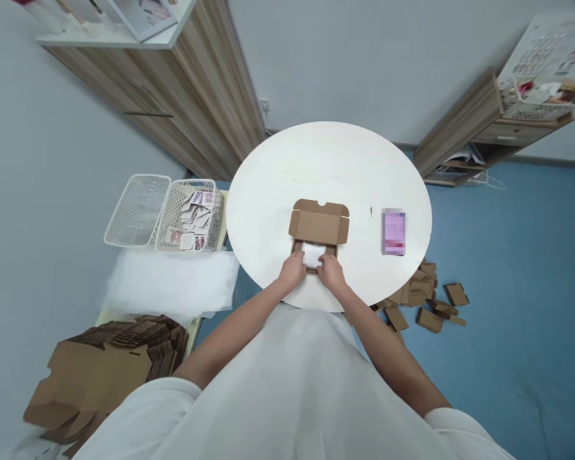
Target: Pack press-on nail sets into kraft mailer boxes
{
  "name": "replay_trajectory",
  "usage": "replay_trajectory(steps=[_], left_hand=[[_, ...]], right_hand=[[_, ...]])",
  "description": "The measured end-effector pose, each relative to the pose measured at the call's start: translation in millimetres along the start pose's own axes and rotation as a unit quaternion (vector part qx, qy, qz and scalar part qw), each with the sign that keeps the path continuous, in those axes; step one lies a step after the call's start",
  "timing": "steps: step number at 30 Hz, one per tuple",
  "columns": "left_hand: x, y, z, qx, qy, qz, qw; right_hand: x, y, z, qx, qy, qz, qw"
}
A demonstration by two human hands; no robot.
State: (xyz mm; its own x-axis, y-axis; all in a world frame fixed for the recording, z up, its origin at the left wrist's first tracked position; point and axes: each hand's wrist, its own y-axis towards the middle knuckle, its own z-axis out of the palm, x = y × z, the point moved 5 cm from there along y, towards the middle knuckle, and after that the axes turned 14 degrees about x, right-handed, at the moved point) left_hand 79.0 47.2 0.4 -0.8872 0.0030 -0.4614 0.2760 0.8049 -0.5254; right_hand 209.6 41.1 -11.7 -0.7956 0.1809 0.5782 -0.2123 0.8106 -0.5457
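Note:
A small brown cardboard box (320,225) stands on the white round table in front of me, its lid folded back away from me. Inside the box lies a white wrapped packet (313,255). At the packet's left side, my left hand (293,269) has its fingers curled over the box and packet edge. My right hand (331,273) grips the packet's right side with bent fingers, its thumb hidden in part. On the table to the right rests a pink-purple item (393,232), blurred out in the picture.
Left of the table are white baskets (167,211) with printed cards, a stack of white sheets (172,281) and flat cardboard boxes (96,377). Folded small boxes (430,319) lie on the blue floor at right. Wooden cabinets (211,96) stand behind.

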Motion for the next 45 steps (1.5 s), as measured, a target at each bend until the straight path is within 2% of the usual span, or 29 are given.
replay_trajectory(steps=[7, 10, 14, 16, 18, 21, 24, 29, 32, 37, 41, 45], left_hand=[[-4, -1, -1.0, 0.035, 0.038, 0.010, 0.999], [-4, -4, -10.1, 0.011, 0.006, 0.035, 0.999], [15, -3, -41.8, -0.084, -0.104, 0.056, 0.989], [34, 4, -61.1, -0.124, -0.179, 0.029, 0.975], [52, 17, -73.8, -0.114, -0.276, -0.017, 0.954], [62, 36, -77.5, -0.033, -0.429, -0.057, 0.901], [54, 47, -76.0, 0.014, -0.491, -0.040, 0.870], [41, 51, -77.4, 0.011, -0.486, 0.011, 0.874], [41, 49, -81.9, 0.009, -0.485, 0.048, 0.873], [49, 39, -81.4, 0.049, -0.497, 0.077, 0.863], [53, 21, -77.1, 0.072, -0.481, 0.093, 0.869], [55, 0, -72.6, 0.081, -0.451, 0.123, 0.880]], right_hand=[[5, 0, 0, -0.002, -0.030, 0.010, 0.999], [7, -6, -9, -0.029, -0.018, -0.009, 0.999], [-6, -14, -46, -0.126, 0.064, -0.024, 0.990], [-23, -14, -70, -0.194, 0.138, -0.001, 0.971], [-41, -5, -86, -0.216, 0.244, 0.020, 0.945], [-55, 20, -91, -0.132, 0.393, 0.046, 0.909], [-44, 40, -87, -0.050, 0.459, 0.029, 0.886], [-12, 44, -90, -0.036, 0.483, -0.037, 0.874], [-1, 36, -93, -0.041, 0.468, -0.074, 0.880], [-1, 22, -85, -0.032, 0.447, -0.086, 0.890], [-8, 6, -73, -0.039, 0.443, -0.089, 0.891], [-14, -10, -55, 0.011, 0.415, -0.101, 0.904]])
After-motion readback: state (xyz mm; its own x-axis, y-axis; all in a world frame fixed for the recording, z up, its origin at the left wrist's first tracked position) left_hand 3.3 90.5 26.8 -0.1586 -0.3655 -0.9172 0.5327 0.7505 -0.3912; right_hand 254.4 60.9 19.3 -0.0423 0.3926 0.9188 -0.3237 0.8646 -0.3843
